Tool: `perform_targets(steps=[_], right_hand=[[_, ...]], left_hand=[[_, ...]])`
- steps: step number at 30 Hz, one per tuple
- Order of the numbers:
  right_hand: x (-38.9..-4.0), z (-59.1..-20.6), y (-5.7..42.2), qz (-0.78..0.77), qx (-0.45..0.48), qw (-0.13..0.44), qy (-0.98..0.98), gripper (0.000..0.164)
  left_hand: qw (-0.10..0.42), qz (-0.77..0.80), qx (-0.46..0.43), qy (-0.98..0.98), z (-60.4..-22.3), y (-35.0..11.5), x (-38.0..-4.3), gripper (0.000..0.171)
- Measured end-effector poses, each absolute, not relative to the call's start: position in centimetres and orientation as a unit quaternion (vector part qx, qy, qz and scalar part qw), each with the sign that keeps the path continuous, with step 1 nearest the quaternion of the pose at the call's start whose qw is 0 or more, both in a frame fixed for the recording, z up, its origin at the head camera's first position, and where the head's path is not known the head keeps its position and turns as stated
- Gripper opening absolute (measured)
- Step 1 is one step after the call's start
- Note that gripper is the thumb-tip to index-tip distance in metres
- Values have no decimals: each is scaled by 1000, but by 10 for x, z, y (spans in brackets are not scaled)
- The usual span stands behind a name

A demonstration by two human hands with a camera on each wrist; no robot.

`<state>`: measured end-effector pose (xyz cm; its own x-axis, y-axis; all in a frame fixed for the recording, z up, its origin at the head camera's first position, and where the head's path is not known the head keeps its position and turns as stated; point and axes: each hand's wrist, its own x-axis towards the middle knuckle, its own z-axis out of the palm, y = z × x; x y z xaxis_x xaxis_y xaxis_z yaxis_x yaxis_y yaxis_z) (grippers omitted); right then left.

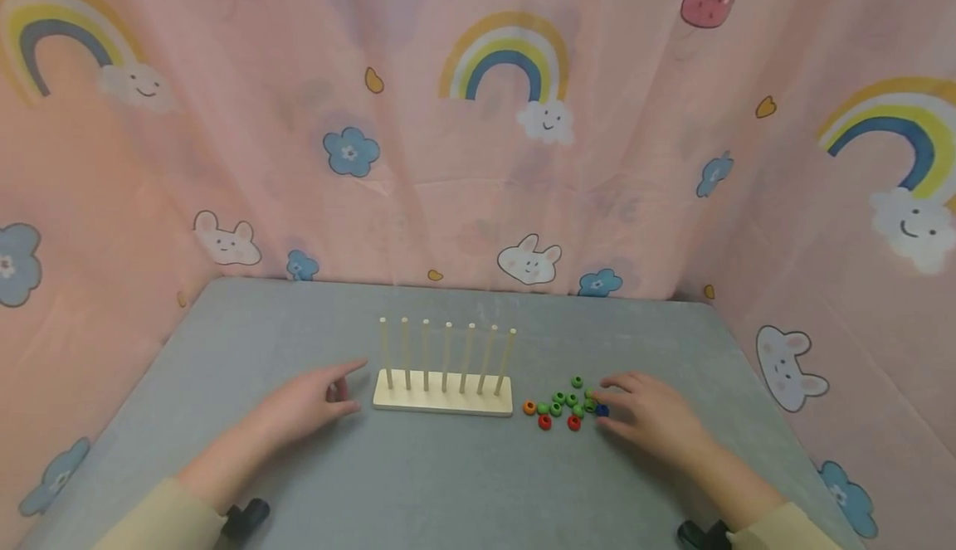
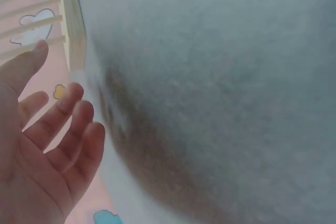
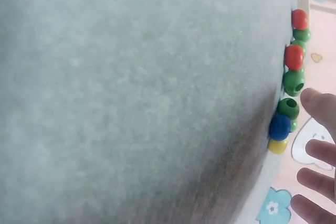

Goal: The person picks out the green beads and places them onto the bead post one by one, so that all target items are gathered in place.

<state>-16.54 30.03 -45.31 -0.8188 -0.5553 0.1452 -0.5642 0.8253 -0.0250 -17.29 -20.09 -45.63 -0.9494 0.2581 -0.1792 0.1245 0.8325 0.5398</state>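
Note:
A pale wooden rack (image 1: 443, 402) stands on the table with a row of several upright bare pegs. Just left of its base, my left hand (image 1: 314, 401) holds nothing, its fingers loosely bent and the thumb apart. In the left wrist view its fingertips come near the end of the rack (image 2: 76, 51). To the right of the rack lies a loose group of wooden beads, mostly green (image 1: 556, 409), with red (image 1: 545, 422), orange (image 1: 529, 407) and blue (image 1: 602, 411) ones. My right hand (image 1: 653, 417) reaches over their right side, fingers spread. A yellow bead (image 3: 278, 146) shows beside the blue one in the right wrist view.
The grey table (image 1: 418, 484) runs back to a pink curtain (image 1: 448, 201) printed with rainbows, flowers and rabbits, which encloses the back and both sides. Dark straps (image 1: 246, 518) circle both wrists at the sleeve ends.

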Motion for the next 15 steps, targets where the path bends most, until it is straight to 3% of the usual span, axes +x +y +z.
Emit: perform_targets(steps=[15], right_hand=[[-177,-463,295,-11,310,48,-949,32]], left_hand=[[151,279,134,939,-466,-185,-195,70]])
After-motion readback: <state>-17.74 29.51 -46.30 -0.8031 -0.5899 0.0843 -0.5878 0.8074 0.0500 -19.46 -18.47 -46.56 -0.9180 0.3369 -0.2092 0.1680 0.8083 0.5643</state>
